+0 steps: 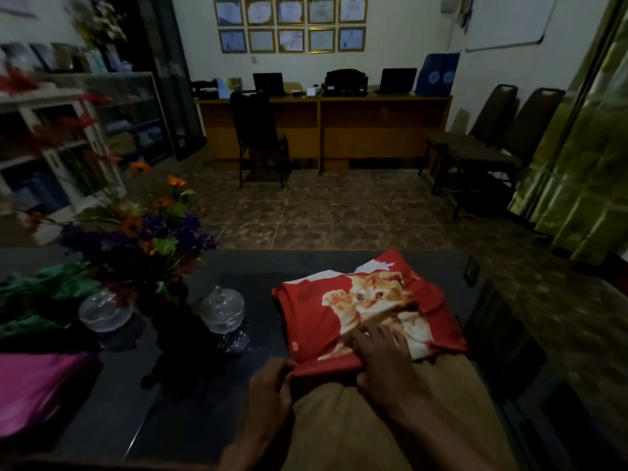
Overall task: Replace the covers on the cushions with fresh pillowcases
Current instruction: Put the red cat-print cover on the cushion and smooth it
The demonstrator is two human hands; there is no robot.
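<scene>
Red cat-print pillowcase (367, 307), soft and limp, half covers the tan cushion (390, 413). Left hand (272, 385) pinches its open hem; right hand (384, 358) grips beside it. Hold at the hem corners.

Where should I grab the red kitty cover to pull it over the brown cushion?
Grip the red kitty cover at its open hem, nearest you, one corner per side, as the left hand and right hand do. The brown cushion sticks out there, so pulling toward yourself slides it on.
</scene>
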